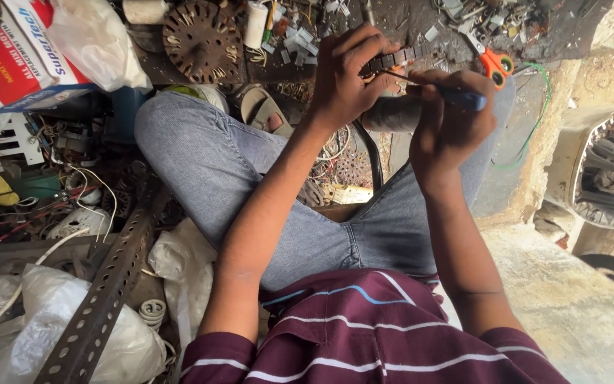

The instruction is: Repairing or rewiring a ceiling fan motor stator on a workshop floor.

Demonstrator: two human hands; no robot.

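Left hand point(346, 75) — clenched around a dark slotted metal part point(392, 58), held above the knees at twelve o'clock. Right hand point(449, 117) — gripping a blue-handled screwdriver point(456, 96), tip on the part. Orange-handled scissors point(492, 60) at one o'clock; perforated steel angle point(101, 291) at eight o'clock.

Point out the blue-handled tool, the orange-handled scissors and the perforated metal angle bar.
Blue-handled tool point(463, 98), head view: on the blue handle, just past the right hand.
Orange-handled scissors point(495, 65), head view: on the orange handle loop.
Perforated angle bar point(104, 291), head view: on the middle of its holed face.
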